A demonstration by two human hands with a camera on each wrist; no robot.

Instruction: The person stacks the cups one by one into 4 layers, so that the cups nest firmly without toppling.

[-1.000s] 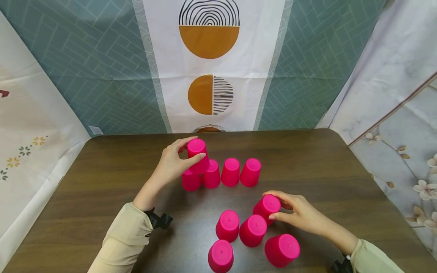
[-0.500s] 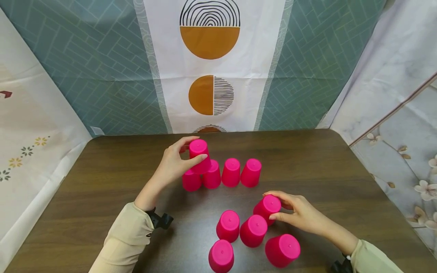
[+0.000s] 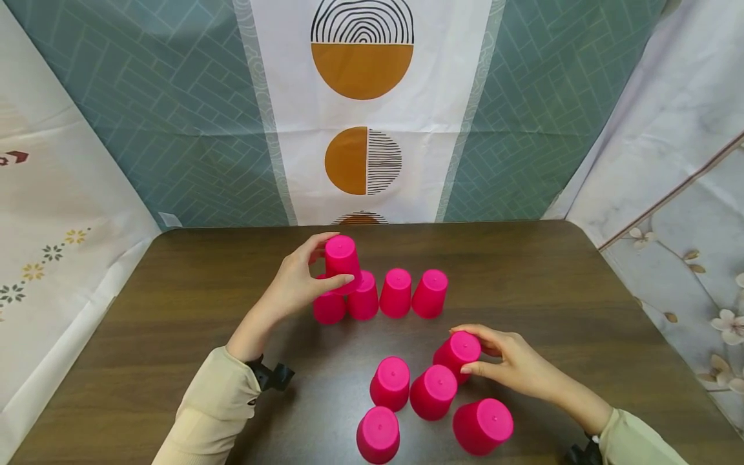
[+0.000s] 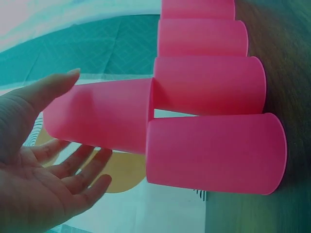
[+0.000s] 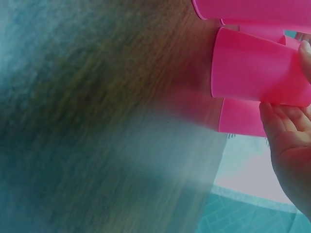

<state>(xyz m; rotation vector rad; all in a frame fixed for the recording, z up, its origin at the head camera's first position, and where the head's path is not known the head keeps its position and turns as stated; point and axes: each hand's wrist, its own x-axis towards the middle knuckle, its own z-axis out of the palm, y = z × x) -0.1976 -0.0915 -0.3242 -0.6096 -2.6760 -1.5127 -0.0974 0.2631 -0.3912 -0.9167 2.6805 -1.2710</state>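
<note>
Several upside-down pink plastic cups stand on the wooden table. At the far side is a row of cups (image 3: 396, 294), and an upper pink cup (image 3: 341, 258) rests across the two leftmost. My left hand (image 3: 296, 281) is around this upper cup with spread fingers; its thumb (image 4: 65, 81) is lifted off the side in the left wrist view, and other fingers are close beneath. My right hand (image 3: 514, 363) holds another pink cup (image 3: 455, 352) between thumb and fingers, beside a nearer cup (image 3: 433, 392). Whether its rim touches the table is hard to tell.
Three more cups stand near: a left cup (image 3: 390, 384), a front cup (image 3: 378, 436) and a right cup (image 3: 484, 427), set slightly tilted in appearance. Patterned cloth (image 3: 511, 129) hangs behind the table (image 3: 192, 290), with light cloths at both sides.
The left thumb has moved away from the upper cup toward the near side, and the hand's grip has loosened. That cup stays on the two below. The right hand is still.
</note>
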